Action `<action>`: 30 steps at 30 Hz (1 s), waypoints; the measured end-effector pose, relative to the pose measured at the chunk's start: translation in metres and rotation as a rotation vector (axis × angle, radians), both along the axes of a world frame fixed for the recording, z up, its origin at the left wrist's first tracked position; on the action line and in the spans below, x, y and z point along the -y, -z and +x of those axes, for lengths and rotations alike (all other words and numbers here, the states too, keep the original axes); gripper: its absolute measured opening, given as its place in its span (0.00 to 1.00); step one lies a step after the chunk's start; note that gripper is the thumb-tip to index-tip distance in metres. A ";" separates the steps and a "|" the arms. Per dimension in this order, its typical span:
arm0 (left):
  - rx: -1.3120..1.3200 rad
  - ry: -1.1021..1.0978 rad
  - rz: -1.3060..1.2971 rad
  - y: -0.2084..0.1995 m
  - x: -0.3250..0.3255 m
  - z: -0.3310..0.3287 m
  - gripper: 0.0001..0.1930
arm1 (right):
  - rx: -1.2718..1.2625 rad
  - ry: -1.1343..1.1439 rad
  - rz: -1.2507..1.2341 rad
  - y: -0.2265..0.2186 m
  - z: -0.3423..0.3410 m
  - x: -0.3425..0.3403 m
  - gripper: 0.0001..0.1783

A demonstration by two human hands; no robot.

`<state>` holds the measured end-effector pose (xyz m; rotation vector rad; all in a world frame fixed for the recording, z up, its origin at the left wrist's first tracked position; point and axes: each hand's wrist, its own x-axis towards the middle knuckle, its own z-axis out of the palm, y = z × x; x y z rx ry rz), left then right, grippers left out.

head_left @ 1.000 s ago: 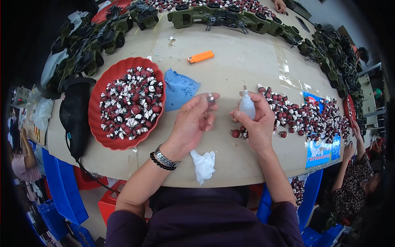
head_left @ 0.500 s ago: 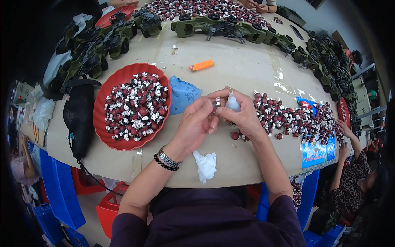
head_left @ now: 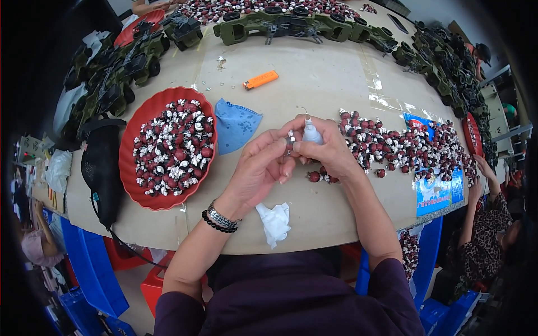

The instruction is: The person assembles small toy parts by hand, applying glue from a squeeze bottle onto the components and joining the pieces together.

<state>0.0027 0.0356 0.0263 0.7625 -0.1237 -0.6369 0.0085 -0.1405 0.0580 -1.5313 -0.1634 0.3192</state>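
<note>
Over the table's near part my two hands meet, fingertips close together. My left hand [head_left: 259, 163] is closed in a pinch round a small white, dark and red figure piece [head_left: 291, 138], partly hidden by the fingers. Wrapped round a small white squeeze bottle [head_left: 312, 133] with a thin needle tip pointing up is my right hand [head_left: 332, 152]. To the left, a red scalloped bowl [head_left: 130, 182] holds many small red, white and black pieces [head_left: 174, 147]. A loose heap of similar pieces [head_left: 386, 144] spreads to the right. A crumpled white tissue [head_left: 274, 225] lies below my hands.
A blue cloth [head_left: 236, 126] lies beside the bowl, an orange lighter [head_left: 260, 79] farther back. Green toy vehicles [head_left: 291, 27] line the far edge and both sides. A black pouch [head_left: 103, 168] sits far left. Another person's hands [head_left: 483, 176] reach in at the right.
The view has shifted slightly, so the bowl, cloth and lighter appear farther left. Both hands keep the same hold, the piece and bottle still side by side.
</note>
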 end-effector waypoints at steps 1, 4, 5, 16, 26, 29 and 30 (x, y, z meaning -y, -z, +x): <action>0.001 -0.004 0.003 0.001 0.000 0.000 0.16 | 0.014 -0.002 -0.010 0.001 0.000 0.001 0.16; 0.009 0.010 -0.011 0.004 0.000 0.000 0.10 | 0.004 -0.031 -0.040 0.000 0.000 0.004 0.15; 0.009 0.015 -0.009 0.004 0.000 0.000 0.10 | 0.003 -0.027 -0.038 0.000 0.000 0.005 0.15; -0.004 -0.025 0.037 0.005 0.001 -0.003 0.06 | -0.041 -0.016 -0.013 0.007 -0.003 0.003 0.15; -0.021 -0.070 0.040 0.004 0.001 -0.005 0.05 | -0.040 -0.002 -0.020 0.010 -0.004 -0.001 0.15; -0.026 -0.087 0.035 0.004 0.003 -0.005 0.06 | -0.052 0.007 -0.023 0.011 -0.003 -0.001 0.15; -0.022 -0.090 0.042 0.005 0.003 -0.005 0.06 | -0.049 0.003 -0.023 0.012 -0.003 0.000 0.15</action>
